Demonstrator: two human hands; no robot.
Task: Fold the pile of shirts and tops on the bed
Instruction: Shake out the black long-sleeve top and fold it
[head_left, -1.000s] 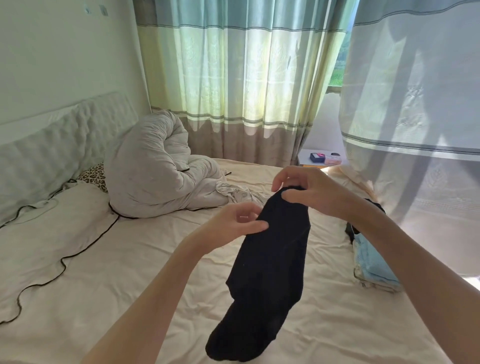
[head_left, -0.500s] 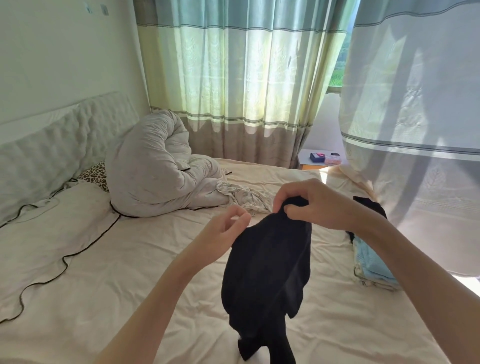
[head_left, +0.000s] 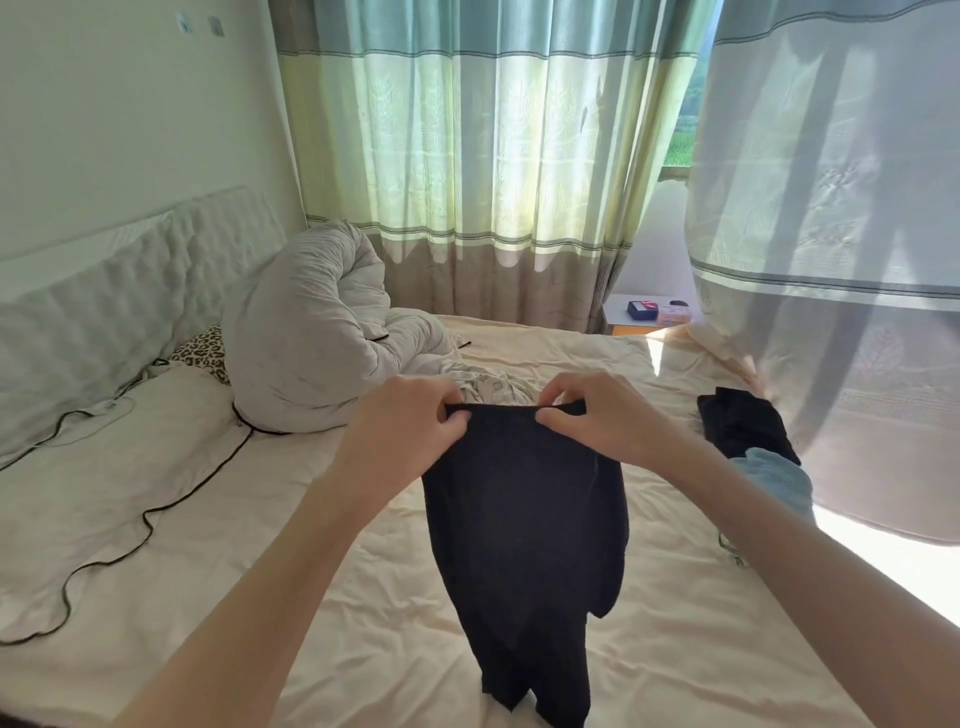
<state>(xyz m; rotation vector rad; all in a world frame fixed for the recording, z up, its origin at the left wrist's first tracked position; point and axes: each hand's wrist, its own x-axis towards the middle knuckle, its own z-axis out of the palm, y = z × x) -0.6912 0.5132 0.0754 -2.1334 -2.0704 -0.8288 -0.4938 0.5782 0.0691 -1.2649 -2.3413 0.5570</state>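
Both the left hand (head_left: 410, 426) and right hand (head_left: 597, 421) pinch the top edge of a black top (head_left: 524, 519), hanging above the cream-sheeted bed (head_left: 260, 545). A rolled grey duvet (head_left: 311, 343) lies near the padded headboard (head_left: 130, 291), striped curtains (head_left: 467, 156) behind, and folded clothes (head_left: 753, 441) sit at the right.

Black top (head_left: 524, 514) held up over the bed (head_left: 322, 597).
My left hand (head_left: 402, 434) and right hand (head_left: 597, 423) pinch its upper edge; its lower end hangs.
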